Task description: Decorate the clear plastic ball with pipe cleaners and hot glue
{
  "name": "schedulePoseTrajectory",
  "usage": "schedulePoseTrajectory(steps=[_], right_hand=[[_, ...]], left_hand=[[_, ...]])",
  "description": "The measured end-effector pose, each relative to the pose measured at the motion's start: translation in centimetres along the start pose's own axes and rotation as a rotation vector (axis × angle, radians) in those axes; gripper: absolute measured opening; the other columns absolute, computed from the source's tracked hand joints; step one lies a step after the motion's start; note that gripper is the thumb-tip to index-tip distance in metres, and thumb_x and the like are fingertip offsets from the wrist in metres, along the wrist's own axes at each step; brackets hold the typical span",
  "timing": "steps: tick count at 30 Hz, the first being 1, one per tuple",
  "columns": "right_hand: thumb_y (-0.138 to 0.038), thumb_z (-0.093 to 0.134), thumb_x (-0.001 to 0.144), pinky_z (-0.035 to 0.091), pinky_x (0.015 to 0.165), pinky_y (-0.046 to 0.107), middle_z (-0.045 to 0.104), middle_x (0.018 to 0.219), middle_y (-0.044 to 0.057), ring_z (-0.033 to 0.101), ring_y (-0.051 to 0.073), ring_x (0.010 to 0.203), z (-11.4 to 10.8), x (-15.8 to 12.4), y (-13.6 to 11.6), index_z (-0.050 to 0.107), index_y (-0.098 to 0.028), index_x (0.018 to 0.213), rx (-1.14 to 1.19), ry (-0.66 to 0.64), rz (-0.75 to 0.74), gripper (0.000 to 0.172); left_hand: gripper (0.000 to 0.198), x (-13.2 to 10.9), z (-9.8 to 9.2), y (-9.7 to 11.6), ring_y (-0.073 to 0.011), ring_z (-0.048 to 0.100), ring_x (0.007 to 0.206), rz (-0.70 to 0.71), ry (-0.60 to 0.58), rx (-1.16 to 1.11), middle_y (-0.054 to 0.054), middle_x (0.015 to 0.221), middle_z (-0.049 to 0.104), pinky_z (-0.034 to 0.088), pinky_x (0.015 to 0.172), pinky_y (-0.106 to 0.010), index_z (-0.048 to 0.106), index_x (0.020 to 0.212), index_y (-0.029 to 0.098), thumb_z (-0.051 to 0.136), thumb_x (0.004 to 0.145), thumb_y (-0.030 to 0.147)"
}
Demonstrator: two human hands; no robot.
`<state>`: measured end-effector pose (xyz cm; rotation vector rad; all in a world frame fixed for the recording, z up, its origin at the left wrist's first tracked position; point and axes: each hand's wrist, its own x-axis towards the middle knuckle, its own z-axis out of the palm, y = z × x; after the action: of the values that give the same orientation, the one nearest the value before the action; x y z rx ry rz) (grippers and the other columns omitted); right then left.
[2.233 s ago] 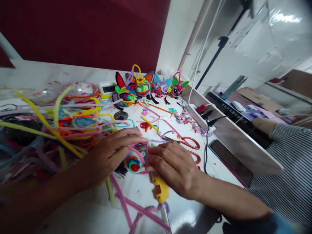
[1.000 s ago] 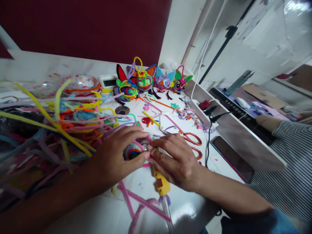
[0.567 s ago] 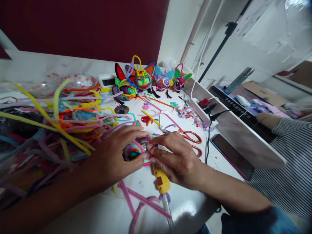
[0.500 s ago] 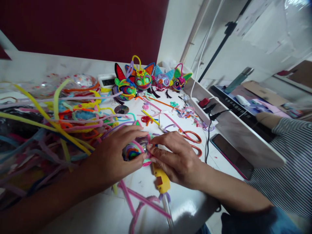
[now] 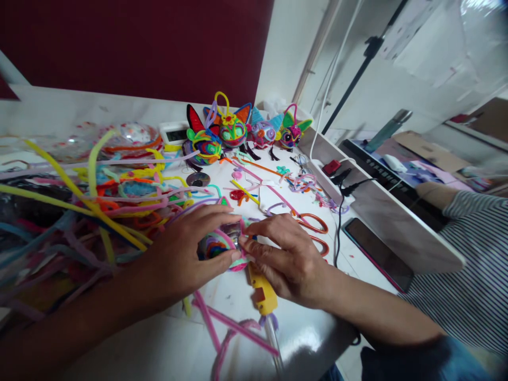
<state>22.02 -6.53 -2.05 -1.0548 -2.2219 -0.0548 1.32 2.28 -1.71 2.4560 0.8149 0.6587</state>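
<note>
Between my hands, low over the white table, is a round ornament (image 5: 218,244) of clear plastic partly covered in coiled, many-coloured pipe cleaners. My left hand (image 5: 198,246) is curved around its left side, thumb at the near edge and fingers over the top. The fingertips of my right hand (image 5: 288,256) press a pink pipe cleaner (image 5: 242,241) against the ornament's right side. Under my right hand lies a yellow glue gun (image 5: 262,293) with a clear glue stick (image 5: 273,338) poking out toward me. Pink pipe cleaners (image 5: 238,328) lie loose in front.
A heap of pipe cleaners (image 5: 91,206) spreads over the left side. Several finished animal-head ornaments (image 5: 234,129) stand at the back. Orange-handled scissors (image 5: 315,223), a phone (image 5: 379,254) and a power strip (image 5: 327,180) with cables are at the right. A person in a striped shirt (image 5: 472,264) sits beyond the divider.
Almost nothing differs. Both hands stay on the ornament in nearly the same place, and the pink pipe cleaner is still pressed under my right fingertips.
</note>
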Motion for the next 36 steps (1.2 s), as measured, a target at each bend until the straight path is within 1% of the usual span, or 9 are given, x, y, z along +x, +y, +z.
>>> schedulePoseTrajectory(steps=[6,12,16,21,26,29,32,36], right_hand=[[-0.020,0.056,0.099,0.044,0.074,0.039,0.073,0.107,0.014,0.064,0.023,0.090,0.3,-0.2,-0.1,0.072,-0.011,0.099,-0.036,0.015,0.010,0.018],[-0.020,0.054,0.100,0.044,0.076,0.038,0.073,0.107,0.012,0.063,0.021,0.090,0.4,-0.2,-0.3,0.070,-0.015,0.097,-0.049,0.023,0.031,0.017],[-0.017,0.055,0.099,0.046,0.077,0.038,0.073,0.106,0.012,0.064,0.022,0.091,0.4,-0.1,-0.4,0.070,-0.014,0.097,-0.026,0.022,0.036,0.016],[-0.014,0.055,0.097,0.047,0.075,0.039,0.073,0.100,0.015,0.064,0.023,0.087,0.5,0.0,-0.6,0.071,-0.011,0.096,0.000,0.039,0.032,0.017],[-0.016,0.056,0.097,0.051,0.077,0.040,0.072,0.103,0.015,0.065,0.023,0.089,0.4,0.1,-0.8,0.071,-0.011,0.099,0.039,0.046,0.071,0.015],[-0.018,0.055,0.099,0.052,0.082,0.039,0.072,0.105,0.013,0.066,0.022,0.093,0.2,0.2,-0.7,0.069,-0.013,0.101,0.071,0.025,0.103,0.015],[-0.017,0.056,0.098,0.054,0.085,0.038,0.072,0.105,0.013,0.068,0.021,0.097,-0.4,0.3,-0.6,0.068,-0.014,0.104,0.124,0.005,0.102,0.014],[-0.016,0.055,0.099,0.056,0.085,0.036,0.072,0.105,0.012,0.069,0.021,0.100,-1.7,0.1,-0.8,0.067,-0.015,0.108,0.138,0.011,0.104,0.015]], left_hand=[[0.039,0.1,0.2,0.1,-0.0314,0.065,0.121,-0.016,0.008,-0.012,-0.011,0.122,0.072,0.051,0.106,-0.048,0.069,0.113,0.019,0.059,0.080,0.036],[0.038,0.1,0.5,0.3,-0.0300,0.066,0.119,-0.014,0.042,0.007,-0.010,0.120,0.073,0.053,0.104,-0.046,0.068,0.112,0.020,0.059,0.077,0.031],[0.037,-0.2,1.0,0.3,-0.0302,0.066,0.118,0.013,0.089,0.034,-0.012,0.118,0.072,0.053,0.103,-0.047,0.067,0.111,0.018,0.058,0.077,0.029],[0.036,-0.4,1.4,0.3,-0.0312,0.066,0.115,0.047,0.117,0.048,-0.013,0.119,0.070,0.055,0.099,-0.046,0.064,0.110,0.019,0.056,0.076,0.025],[0.035,-0.4,1.6,0.4,-0.0298,0.067,0.111,0.090,0.139,0.076,-0.013,0.114,0.070,0.056,0.097,-0.045,0.060,0.108,0.019,0.053,0.075,0.023],[0.035,-0.4,1.8,0.4,-0.0290,0.067,0.110,0.098,0.142,0.078,-0.012,0.114,0.069,0.056,0.097,-0.045,0.058,0.110,0.020,0.053,0.075,0.022],[0.033,-0.5,1.9,0.4,-0.0295,0.066,0.111,0.095,0.143,0.088,-0.013,0.114,0.069,0.055,0.098,-0.046,0.058,0.109,0.019,0.054,0.076,0.022],[0.031,-0.6,1.6,0.6,-0.0305,0.067,0.110,0.082,0.133,0.096,-0.015,0.113,0.070,0.055,0.098,-0.047,0.061,0.106,0.017,0.052,0.078,0.024]])
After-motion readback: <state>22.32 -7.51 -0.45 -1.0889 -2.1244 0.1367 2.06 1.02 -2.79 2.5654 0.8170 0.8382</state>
